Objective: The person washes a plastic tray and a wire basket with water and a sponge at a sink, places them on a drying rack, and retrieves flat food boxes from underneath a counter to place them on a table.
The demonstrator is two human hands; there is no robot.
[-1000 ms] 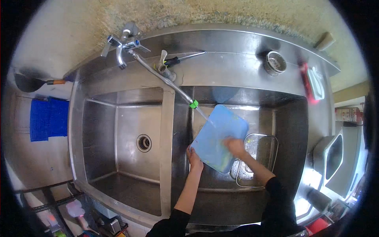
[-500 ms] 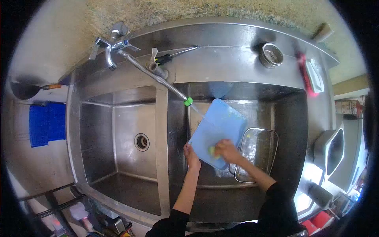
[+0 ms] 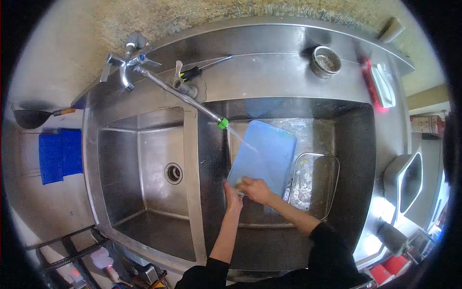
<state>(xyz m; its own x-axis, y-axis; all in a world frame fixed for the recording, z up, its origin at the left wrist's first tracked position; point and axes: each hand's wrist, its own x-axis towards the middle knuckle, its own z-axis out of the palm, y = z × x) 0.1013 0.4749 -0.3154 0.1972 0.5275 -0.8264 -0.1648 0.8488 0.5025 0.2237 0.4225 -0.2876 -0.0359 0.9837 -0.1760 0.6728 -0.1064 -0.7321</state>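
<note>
A light blue board (image 3: 267,151) is tilted in the right sink basin, with water from the green-tipped spout (image 3: 223,123) running onto it. My left hand (image 3: 232,196) grips its lower left corner. Close beside it, my right hand (image 3: 255,189) is closed on a small yellowish-green scrubber (image 3: 239,181), mostly hidden by the fingers, and presses it to the board near that corner. A wire mesh basket (image 3: 315,185) lies in the basin to the right of the board.
The left basin (image 3: 163,144) has a round drain (image 3: 173,173). Behind the basins are a screwdriver (image 3: 192,73), a metal cup (image 3: 326,61) and a red and white brush (image 3: 378,86). A wok (image 3: 31,117) and blue mat (image 3: 60,154) are at left.
My right hand has moved left across the board to the lower left corner, beside my left hand. The board has turned slightly more upright. The whole view has shifted a little.
</note>
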